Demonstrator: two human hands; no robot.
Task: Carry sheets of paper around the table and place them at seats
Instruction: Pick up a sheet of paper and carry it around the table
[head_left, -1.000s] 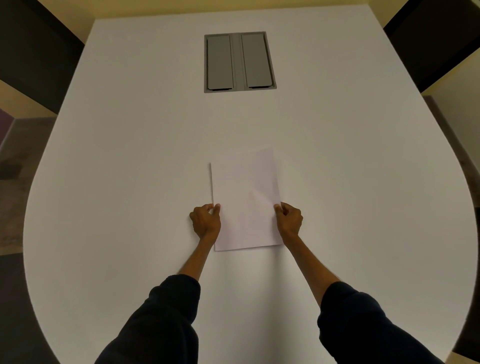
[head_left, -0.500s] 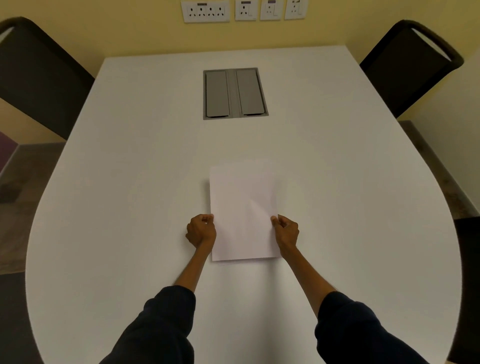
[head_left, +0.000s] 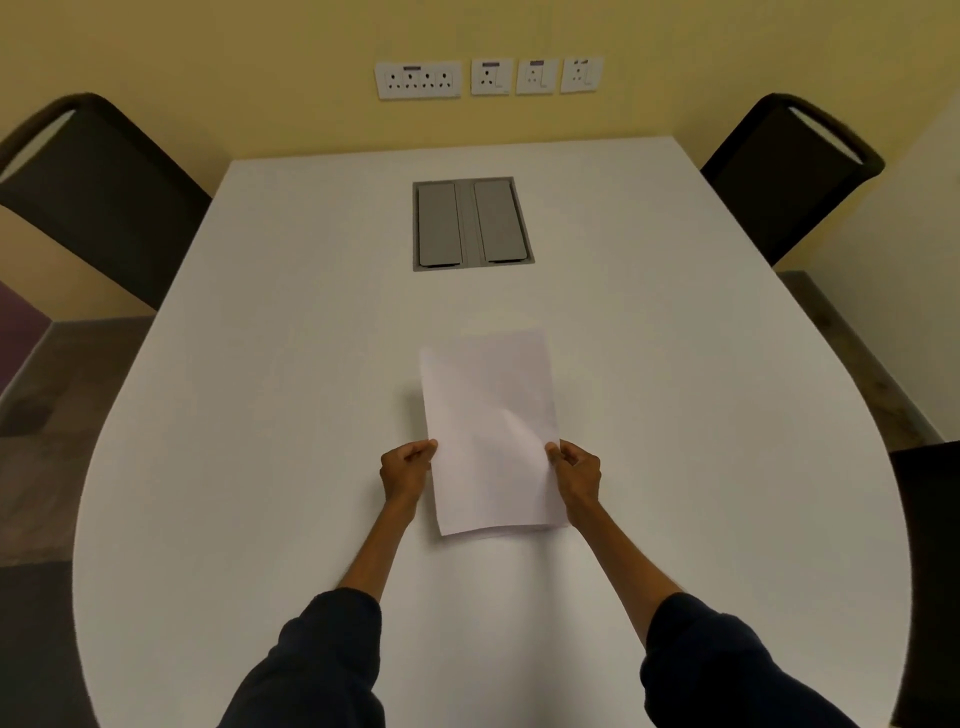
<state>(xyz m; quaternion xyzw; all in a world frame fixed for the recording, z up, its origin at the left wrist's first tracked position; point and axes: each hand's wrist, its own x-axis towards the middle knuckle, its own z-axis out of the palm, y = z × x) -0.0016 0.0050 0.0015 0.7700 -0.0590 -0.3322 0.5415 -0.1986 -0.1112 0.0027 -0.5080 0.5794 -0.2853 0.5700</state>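
Observation:
White sheets of paper (head_left: 488, 426) are held over the middle of the white table (head_left: 260, 415), lengthwise away from me, with more than one edge showing at the near end. My left hand (head_left: 406, 470) pinches the left edge of the sheets. My right hand (head_left: 576, 475) pinches the right edge. The near end of the sheets is lifted slightly and casts a shadow on the table.
A grey cable box (head_left: 471, 223) with two lids is set into the table beyond the paper. Dark chairs stand at the far left (head_left: 98, 202) and far right (head_left: 784, 171), another dark chair (head_left: 930, 571) at the near right. Wall sockets (head_left: 488, 77) sit on the yellow wall.
The view has tilted up, so the chairs and wall sockets have come into sight. The sheets have risen a little off the table, still pinched by both hands.

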